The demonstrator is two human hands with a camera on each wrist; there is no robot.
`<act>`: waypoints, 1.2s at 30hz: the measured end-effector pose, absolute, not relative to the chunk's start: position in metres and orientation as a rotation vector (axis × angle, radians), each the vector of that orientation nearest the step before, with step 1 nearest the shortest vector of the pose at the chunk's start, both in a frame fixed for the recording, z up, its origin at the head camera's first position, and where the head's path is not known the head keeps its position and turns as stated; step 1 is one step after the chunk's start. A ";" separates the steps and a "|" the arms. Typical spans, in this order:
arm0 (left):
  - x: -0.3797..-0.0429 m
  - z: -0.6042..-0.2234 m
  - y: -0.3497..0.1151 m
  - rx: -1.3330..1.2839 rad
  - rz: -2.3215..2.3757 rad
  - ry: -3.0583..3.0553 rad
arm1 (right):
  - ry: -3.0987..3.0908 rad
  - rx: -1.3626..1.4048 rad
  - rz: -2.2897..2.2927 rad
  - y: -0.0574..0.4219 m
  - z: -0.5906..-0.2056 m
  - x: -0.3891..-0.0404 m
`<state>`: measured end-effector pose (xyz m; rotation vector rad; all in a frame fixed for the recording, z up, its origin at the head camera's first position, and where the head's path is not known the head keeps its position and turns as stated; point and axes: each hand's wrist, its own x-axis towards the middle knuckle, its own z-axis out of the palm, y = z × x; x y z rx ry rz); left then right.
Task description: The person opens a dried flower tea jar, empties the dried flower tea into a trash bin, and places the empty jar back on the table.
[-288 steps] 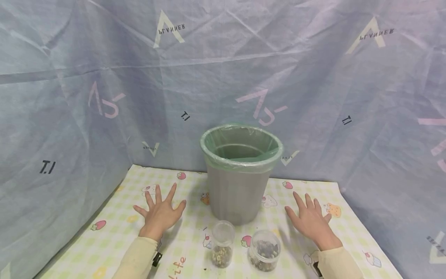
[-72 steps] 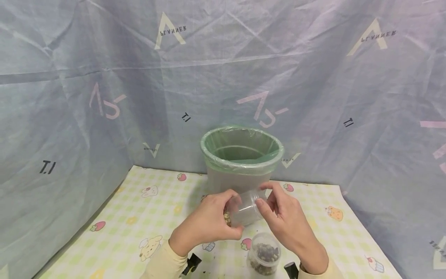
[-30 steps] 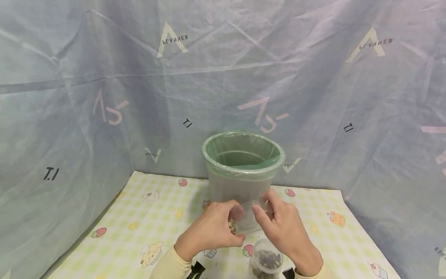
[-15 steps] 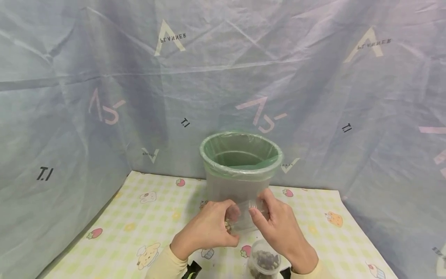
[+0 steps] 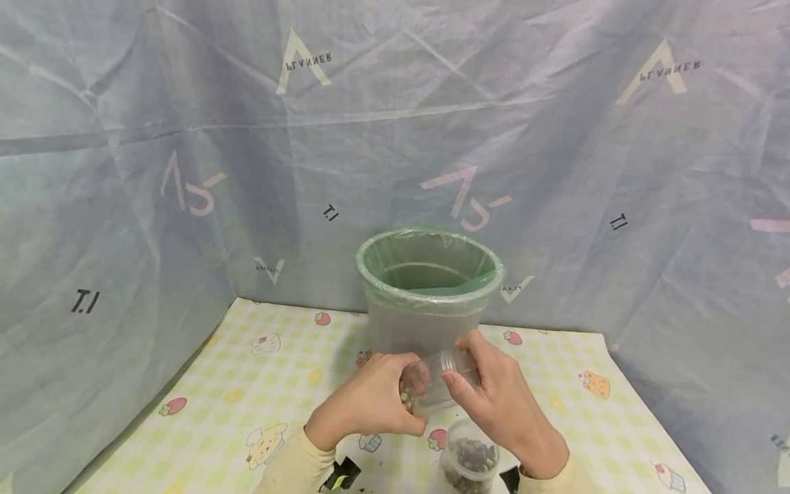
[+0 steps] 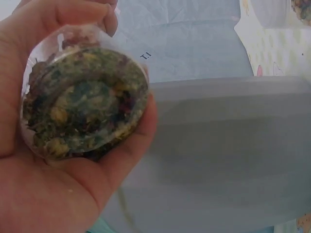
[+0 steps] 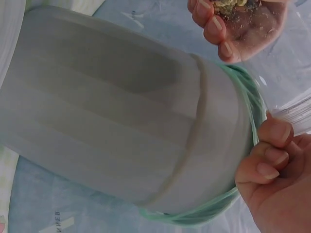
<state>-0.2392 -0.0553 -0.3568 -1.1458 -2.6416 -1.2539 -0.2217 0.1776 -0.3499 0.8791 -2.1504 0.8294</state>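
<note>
A clear plastic jar [image 5: 434,387] lies tilted on its side between my two hands, above the table in front of the bin. My left hand [image 5: 370,396] grips its base end. Dried flowers and herbs [image 6: 82,107] show through the jar's bottom in the left wrist view. My right hand [image 5: 503,398] holds the other end, thumb and fingers curled round the clear ridged top [image 5: 448,361]. Whether the lid has turned cannot be told. A second, wider clear jar [image 5: 470,456] with dark and pale dried bits stands upright below my right hand.
Right behind the hands stands a grey bin [image 5: 420,333] with a green bag [image 5: 426,300] folded over its rim. A checked, printed cloth [image 5: 216,418] covers the table. Blue-grey fabric [image 5: 395,137] hangs at the back and sides.
Earlier, both hands were spread apart over the table and both jars stood upright. The taller jar was then lifted and tipped sideways. In the last second, the grips stay nearly the same.
</note>
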 end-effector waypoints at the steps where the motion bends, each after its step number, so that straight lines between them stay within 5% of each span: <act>1: -0.239 -0.357 -0.055 -1.146 -1.258 -2.640 | -2.148 0.885 0.828 0.178 -0.350 -0.222; 36: -0.244 -0.356 -0.062 -1.115 -1.176 -2.717 | -2.464 1.115 0.864 0.194 -0.331 -0.205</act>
